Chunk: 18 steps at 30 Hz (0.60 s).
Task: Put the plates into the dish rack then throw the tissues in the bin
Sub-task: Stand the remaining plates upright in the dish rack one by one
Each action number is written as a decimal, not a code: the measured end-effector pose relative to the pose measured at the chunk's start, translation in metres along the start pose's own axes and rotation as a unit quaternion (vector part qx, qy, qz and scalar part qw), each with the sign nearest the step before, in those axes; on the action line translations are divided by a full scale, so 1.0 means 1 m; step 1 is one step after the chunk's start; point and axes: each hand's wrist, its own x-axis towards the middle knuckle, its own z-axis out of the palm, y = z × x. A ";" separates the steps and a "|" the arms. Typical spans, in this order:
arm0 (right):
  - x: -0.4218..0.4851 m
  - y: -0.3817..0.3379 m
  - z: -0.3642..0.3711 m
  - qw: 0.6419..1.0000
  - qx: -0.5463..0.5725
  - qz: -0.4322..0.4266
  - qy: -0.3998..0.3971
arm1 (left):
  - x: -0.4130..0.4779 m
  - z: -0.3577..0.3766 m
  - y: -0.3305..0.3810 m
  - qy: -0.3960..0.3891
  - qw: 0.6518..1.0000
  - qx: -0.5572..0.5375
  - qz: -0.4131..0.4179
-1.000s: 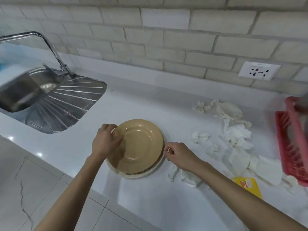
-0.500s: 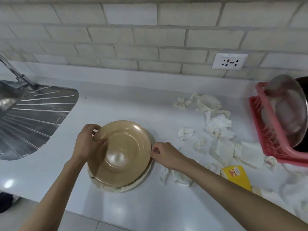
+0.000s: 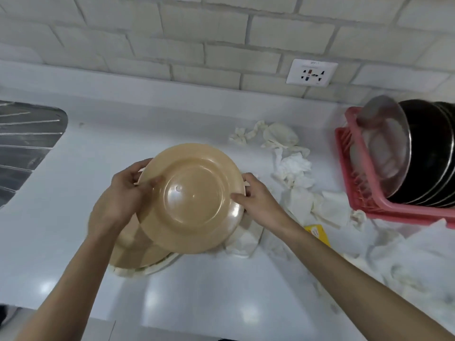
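A tan plate point(image 3: 194, 200) is lifted off the counter and held between both hands. My left hand point(image 3: 123, 193) grips its left rim, and my right hand point(image 3: 256, 200) grips its right rim. Below it, on the white counter point(image 3: 123, 134), lies a stack of plates point(image 3: 138, 254), tan on top with a pale one underneath. Crumpled white tissues point(image 3: 293, 168) are strewn to the right of the plates. The pink dish rack point(image 3: 364, 195) stands at the far right.
Dark pans and a steel lid point(image 3: 386, 146) lean in the rack. A yellow packet point(image 3: 317, 232) lies among the tissues. The steel sink drainboard point(image 3: 27, 141) is at the left. A wall socket point(image 3: 311, 72) sits above the counter. More tissue is heaped at bottom right.
Both hands have taken the top tan plate by its rims and raised it off the stack, up and to the right. The view has swung right, toward the rack.
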 end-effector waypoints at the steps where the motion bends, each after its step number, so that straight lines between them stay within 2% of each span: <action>1: -0.002 -0.002 0.000 1.000 -0.003 -0.006 -0.001 | -0.008 0.003 0.000 0.009 1.000 -0.006 -0.005; 4: -0.020 -0.002 -0.020 0.999 0.020 -0.019 0.036 | -0.019 0.029 0.004 -0.001 0.999 -0.044 -0.003; 9: -0.068 0.025 -0.083 0.990 0.072 -0.029 0.115 | -0.033 0.098 0.021 -0.088 0.986 -0.143 -0.023; 14: -0.116 0.046 -0.137 0.975 0.088 -0.042 0.198 | -0.062 0.160 0.035 -0.139 0.982 -0.124 -0.013; 18: -0.149 0.061 -0.178 0.970 0.090 -0.048 0.222 | -0.088 0.204 0.047 -0.151 0.980 -0.129 -0.022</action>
